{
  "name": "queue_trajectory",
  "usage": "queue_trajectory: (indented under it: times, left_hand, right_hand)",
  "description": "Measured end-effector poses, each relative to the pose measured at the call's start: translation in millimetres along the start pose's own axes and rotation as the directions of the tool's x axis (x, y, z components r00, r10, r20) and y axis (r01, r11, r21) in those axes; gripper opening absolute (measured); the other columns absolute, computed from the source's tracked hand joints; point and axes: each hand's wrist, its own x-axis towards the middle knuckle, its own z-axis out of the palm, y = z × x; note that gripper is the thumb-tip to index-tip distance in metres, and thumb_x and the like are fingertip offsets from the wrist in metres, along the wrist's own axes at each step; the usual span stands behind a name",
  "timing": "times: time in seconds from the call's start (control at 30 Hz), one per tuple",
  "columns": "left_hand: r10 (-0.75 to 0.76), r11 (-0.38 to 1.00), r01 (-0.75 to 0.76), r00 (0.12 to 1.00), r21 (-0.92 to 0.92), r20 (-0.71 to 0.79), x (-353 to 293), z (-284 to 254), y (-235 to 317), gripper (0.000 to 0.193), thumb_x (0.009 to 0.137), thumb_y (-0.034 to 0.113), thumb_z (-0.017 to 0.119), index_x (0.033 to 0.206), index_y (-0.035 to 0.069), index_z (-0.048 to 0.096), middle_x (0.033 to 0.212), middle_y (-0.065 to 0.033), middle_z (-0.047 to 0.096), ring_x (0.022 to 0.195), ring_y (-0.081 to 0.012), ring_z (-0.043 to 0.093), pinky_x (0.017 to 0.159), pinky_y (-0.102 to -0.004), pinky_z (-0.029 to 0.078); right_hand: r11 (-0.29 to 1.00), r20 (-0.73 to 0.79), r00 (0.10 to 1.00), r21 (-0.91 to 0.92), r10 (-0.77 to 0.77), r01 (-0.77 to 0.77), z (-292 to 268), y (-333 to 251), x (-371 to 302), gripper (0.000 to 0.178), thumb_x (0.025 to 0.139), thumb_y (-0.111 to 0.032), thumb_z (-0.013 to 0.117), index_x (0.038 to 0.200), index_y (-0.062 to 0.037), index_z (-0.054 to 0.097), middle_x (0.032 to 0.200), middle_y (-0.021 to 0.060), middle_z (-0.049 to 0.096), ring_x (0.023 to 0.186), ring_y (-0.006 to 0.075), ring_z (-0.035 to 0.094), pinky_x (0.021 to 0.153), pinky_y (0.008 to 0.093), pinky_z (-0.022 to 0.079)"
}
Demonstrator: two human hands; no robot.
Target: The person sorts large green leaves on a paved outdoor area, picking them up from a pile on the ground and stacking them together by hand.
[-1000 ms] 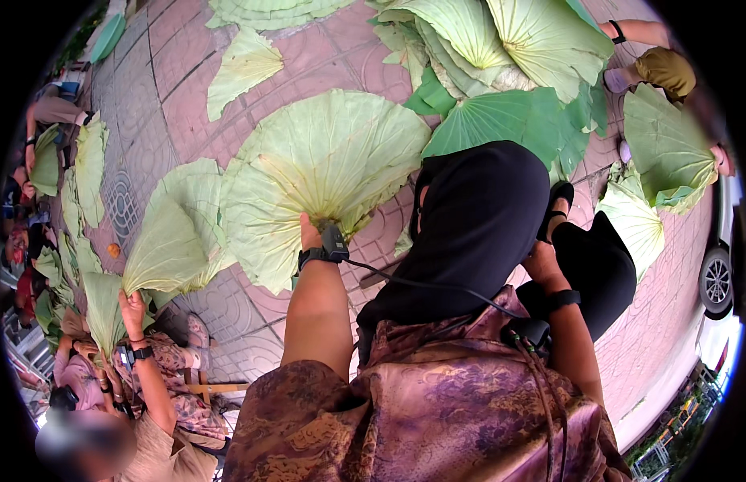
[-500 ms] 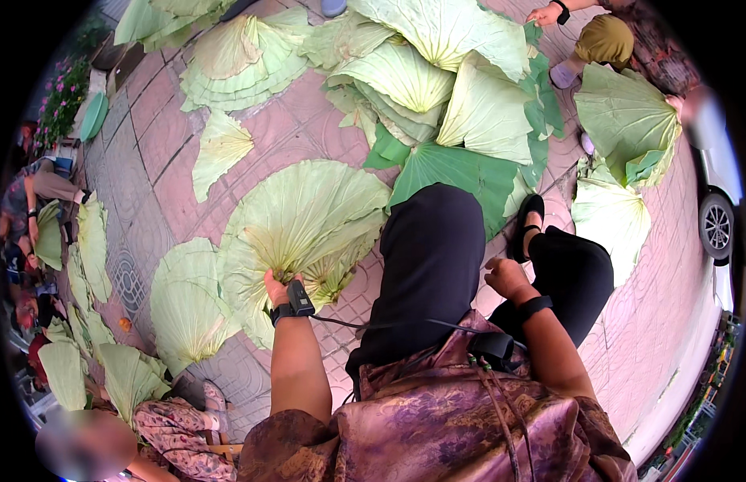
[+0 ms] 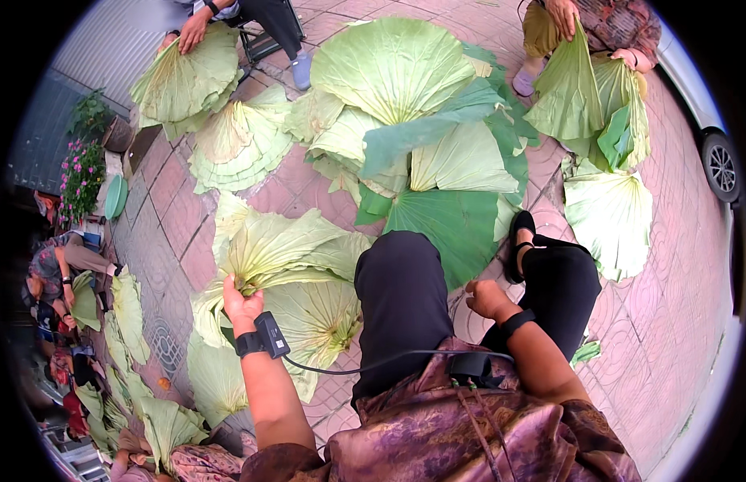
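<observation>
My left hand [image 3: 243, 302] is closed round the gathered stem ends of a bunch of pale green lotus leaves [image 3: 288, 245]. The bunch fans out ahead of the hand, and its upper leaves are folded and creased. Beneath it spreads another lotus leaf [image 3: 312, 313] with a yellowish, crumpled centre. My right hand [image 3: 492, 299] is curled into a loose fist beside my right thigh, with nothing showing in it. A broad dark green lotus leaf [image 3: 449, 229] lies on the paving just past my left knee.
A large pile of lotus leaves [image 3: 393, 68] lies ahead, with a smaller stack [image 3: 243, 140] to its left. Co-workers hold leaves at far left and far right [image 3: 586, 96]. More people sit along the left edge. A parked car [image 3: 714, 140] stands at right.
My left hand has shifted left with the bunch, whose leaves now fold over and uncover the leaf below. My right hand stays curled. The view has tilted up, showing more of the co-workers ahead.
</observation>
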Motion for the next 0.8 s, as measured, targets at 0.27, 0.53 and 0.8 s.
queue_trajectory:
  times: [0.27,0.53,0.8]
  left_hand:
    - [0.257,0.953,-0.290,0.924,0.081,0.284,-75,120,34,0.024,0.081,0.018,0.068,0.101,0.008,0.058,0.094,-0.0039,0.061,0.085,-0.0196,0.058,0.071,-0.0359,0.048]
    - [0.375,0.904,-0.428,0.794,0.002,0.478,-139,200,45,0.029,0.079,0.014,0.070,0.104,0.003,0.058,0.094,-0.0070,0.062,0.080,-0.0219,0.060,0.062,-0.0390,0.048]
    - [0.245,0.937,-0.348,0.704,0.022,0.667,-159,263,45,0.033,0.084,0.019,0.065,0.112,0.003,0.057,0.110,-0.0097,0.063,0.096,-0.0237,0.062,0.080,-0.0399,0.051]
  right_hand:
    - [0.999,0.011,1.000,0.029,0.029,-0.029,-17,-13,-3,0.030,0.073,-0.021,0.063,0.100,-0.0061,0.064,0.094,0.0197,0.065,0.093,0.0355,0.062,0.079,0.0441,0.050]
    - [0.996,-0.024,0.998,0.063,-0.060,0.061,-26,-27,1,0.023,0.073,-0.018,0.061,0.091,-0.0033,0.061,0.091,0.0208,0.064,0.090,0.0373,0.061,0.078,0.0457,0.050]
    - [0.990,-0.012,0.996,0.112,-0.086,0.087,-22,-31,5,0.024,0.073,-0.016,0.060,0.093,-0.0026,0.061,0.092,0.0210,0.064,0.090,0.0378,0.061,0.079,0.0463,0.050]
